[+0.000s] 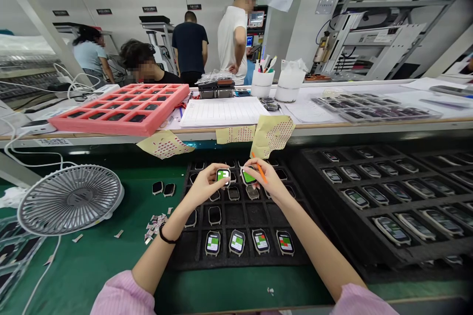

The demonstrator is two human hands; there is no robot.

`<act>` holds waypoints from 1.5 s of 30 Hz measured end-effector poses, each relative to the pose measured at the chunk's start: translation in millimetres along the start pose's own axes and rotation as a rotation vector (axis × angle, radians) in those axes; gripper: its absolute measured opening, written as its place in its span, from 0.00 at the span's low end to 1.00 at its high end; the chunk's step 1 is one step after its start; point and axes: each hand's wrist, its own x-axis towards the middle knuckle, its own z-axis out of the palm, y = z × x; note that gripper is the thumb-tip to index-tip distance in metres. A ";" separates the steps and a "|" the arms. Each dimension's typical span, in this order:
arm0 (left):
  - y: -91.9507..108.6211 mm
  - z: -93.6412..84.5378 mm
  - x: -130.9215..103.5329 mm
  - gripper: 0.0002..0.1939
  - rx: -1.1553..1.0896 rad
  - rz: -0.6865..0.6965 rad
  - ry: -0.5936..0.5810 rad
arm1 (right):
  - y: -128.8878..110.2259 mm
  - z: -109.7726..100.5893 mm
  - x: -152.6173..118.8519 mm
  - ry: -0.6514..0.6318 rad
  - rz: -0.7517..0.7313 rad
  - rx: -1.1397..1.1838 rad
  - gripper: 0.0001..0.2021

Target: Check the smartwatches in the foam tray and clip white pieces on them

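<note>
My left hand [210, 181] is closed around a smartwatch [222, 176] whose screen glows green and white. Close beside it, my right hand [268, 178] grips a second smartwatch [248, 175], also lit green, along with a thin orange stick [259, 167] that slants up between the fingers. Both hands hover above a black foam tray [247, 216] divided into square pockets. In its front row lie several lit watches, one [212, 242] green and another [285, 242] partly red. Dark-screened watches sit in pockets farther back, some hidden by my hands.
A white fan [70, 199] stands at left near paper scraps [155, 226] and two dark watches [163, 188]. More black trays [369, 206] with watches fill the right. A pink foam tray [148, 125] rests on the shelf; yellow sticker sheets [272, 135] hang from its edge. Several people stand beyond.
</note>
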 end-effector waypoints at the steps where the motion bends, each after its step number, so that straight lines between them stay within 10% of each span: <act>1: 0.0 0.5 0.3 0.18 -0.006 -0.013 0.025 | -0.6 0.4 -0.3 0.002 0.004 0.000 0.14; 45: -2.7 -2.5 -1.4 0.23 0.036 0.051 -0.084 | 0.2 -1.0 -0.7 0.008 0.039 0.060 0.15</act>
